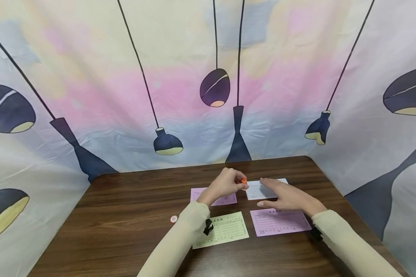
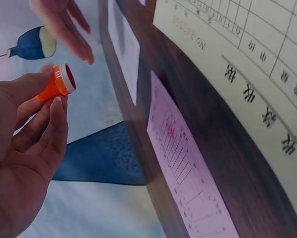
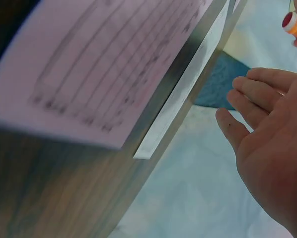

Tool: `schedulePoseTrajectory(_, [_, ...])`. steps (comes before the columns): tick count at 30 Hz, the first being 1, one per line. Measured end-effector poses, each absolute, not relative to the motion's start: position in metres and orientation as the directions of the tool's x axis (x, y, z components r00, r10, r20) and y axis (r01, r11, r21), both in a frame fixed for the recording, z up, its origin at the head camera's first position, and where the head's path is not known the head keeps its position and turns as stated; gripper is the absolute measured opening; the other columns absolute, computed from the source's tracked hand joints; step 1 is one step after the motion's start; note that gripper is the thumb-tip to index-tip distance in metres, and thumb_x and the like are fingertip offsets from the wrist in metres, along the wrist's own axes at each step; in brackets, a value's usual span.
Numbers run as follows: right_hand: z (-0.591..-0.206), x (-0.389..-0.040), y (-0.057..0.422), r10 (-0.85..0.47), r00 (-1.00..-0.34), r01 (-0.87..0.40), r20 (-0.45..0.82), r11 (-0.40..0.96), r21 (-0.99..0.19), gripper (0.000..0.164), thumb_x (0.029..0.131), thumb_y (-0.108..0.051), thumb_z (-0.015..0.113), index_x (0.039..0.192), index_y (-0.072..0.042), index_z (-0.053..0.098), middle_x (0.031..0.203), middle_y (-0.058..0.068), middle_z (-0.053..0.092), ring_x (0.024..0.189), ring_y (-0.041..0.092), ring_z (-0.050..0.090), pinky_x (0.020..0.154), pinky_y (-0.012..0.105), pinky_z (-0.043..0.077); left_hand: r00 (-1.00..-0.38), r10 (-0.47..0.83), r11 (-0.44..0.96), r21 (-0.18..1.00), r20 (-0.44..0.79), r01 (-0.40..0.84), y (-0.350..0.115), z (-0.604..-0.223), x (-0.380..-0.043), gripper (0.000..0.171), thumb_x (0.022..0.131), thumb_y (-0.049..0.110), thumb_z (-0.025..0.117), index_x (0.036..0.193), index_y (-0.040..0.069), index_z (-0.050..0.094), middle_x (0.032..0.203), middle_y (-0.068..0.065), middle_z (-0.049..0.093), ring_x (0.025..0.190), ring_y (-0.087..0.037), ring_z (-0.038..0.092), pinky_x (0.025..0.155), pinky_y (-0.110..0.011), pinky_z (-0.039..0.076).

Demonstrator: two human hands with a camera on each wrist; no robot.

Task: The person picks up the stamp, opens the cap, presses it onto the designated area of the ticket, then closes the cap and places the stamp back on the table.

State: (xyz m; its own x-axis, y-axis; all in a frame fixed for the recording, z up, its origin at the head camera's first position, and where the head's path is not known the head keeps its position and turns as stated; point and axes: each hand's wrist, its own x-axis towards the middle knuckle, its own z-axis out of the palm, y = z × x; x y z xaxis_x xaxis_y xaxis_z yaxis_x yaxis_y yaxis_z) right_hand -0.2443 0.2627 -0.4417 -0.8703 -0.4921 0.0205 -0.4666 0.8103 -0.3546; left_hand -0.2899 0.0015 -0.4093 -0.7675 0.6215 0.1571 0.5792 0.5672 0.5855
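My left hand (image 1: pixel 225 182) pinches a small orange stamp (image 2: pixel 53 87) between thumb and fingers. Its white-rimmed dark red face is turned sideways in the left wrist view. The stamp is held above the table, by the left edge of a white receipt slip (image 1: pixel 254 191). Over the right part of that slip hovers my right hand (image 1: pixel 287 195), its fingers extended and holding nothing. Beneath my left wrist lies a pink slip (image 2: pixel 181 153) bearing a faint red mark. A pale green slip (image 1: pixel 227 231) and a second pink slip (image 1: pixel 280 223) lie nearer to me.
A small round white piece with red characters (image 1: pixel 173 219) lies left of the green slip. The brown wooden table (image 1: pixel 124 219) ends at a fabric backdrop (image 1: pixel 180 88) printed with hanging lamps, which also runs along both sides.
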Motion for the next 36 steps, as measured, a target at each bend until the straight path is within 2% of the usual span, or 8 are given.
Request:
schedulePoseTrajectory(10, [-0.444, -0.245, 0.289, -0.443, -0.896, -0.427, 0.027, 0.846, -0.319, 0.106, 0.092, -0.076, 0.062, 0.159, 0.004, 0.040, 0.163, 0.027, 0.043, 0.150, 0.052, 0.040, 0.117, 0.068, 0.039, -0.727, 0.667, 0.586, 0.487, 0.164, 0.647, 0.024, -0.419, -0.296, 0.014, 0.097, 0.021, 0.078, 0.106, 0.011, 0.081, 0.091, 0.003, 0.081, 0.072, 0.003, 0.066, 0.066, -0.013, 0.052])
schedulePoseTrajectory(15, [-0.448, -0.246, 0.300, -0.425, -0.905, -0.414, 0.033, 0.858, -0.303, 0.109, 0.090, -0.077, 0.063, 0.158, 0.004, 0.039, 0.162, 0.028, 0.043, 0.150, 0.050, 0.042, 0.116, 0.066, 0.041, -0.718, 0.676, 0.576, 0.489, 0.165, 0.655, 0.037, -0.422, -0.300, 0.019, 0.097, 0.019, 0.077, 0.111, 0.006, 0.080, 0.095, -0.001, 0.081, 0.072, 0.001, 0.065, 0.066, -0.013, 0.051])
schedulePoseTrajectory(19, [-0.454, -0.244, 0.310, -0.414, -0.910, -0.403, 0.024, 0.868, -0.292, 0.110, 0.089, -0.079, 0.062, 0.159, 0.004, 0.039, 0.163, 0.028, 0.042, 0.149, 0.049, 0.043, 0.116, 0.066, 0.042, -0.711, 0.687, 0.575, 0.485, 0.152, 0.659, 0.048, -0.426, -0.300, 0.018, 0.098, 0.020, 0.076, 0.111, 0.007, 0.080, 0.094, 0.000, 0.081, 0.069, 0.003, 0.063, 0.064, -0.013, 0.049])
schedulePoseTrajectory(30, [-0.464, -0.240, 0.337, -0.373, -0.928, -0.365, 0.023, 0.892, -0.266, 0.107, 0.090, -0.073, 0.067, 0.159, 0.004, 0.039, 0.165, 0.028, 0.039, 0.149, 0.051, 0.042, 0.114, 0.066, 0.043, -0.736, 0.660, 0.594, 0.494, 0.152, 0.635, 0.069, -0.434, -0.300, 0.016, 0.099, 0.021, 0.076, 0.110, 0.010, 0.080, 0.093, 0.004, 0.080, 0.067, 0.003, 0.061, 0.061, -0.013, 0.048])
schedulePoseTrajectory(36, [-0.463, -0.242, 0.339, -0.403, -0.915, -0.383, -0.028, 0.888, -0.256, 0.105, 0.091, -0.073, 0.065, 0.161, -0.001, 0.037, 0.167, 0.027, 0.036, 0.152, 0.050, 0.039, 0.115, 0.067, 0.042, -0.757, 0.640, 0.608, 0.516, 0.130, 0.603, 0.077, -0.435, -0.300, 0.017, 0.099, 0.020, 0.075, 0.111, 0.010, 0.080, 0.094, 0.004, 0.081, 0.067, 0.002, 0.062, 0.061, -0.014, 0.048])
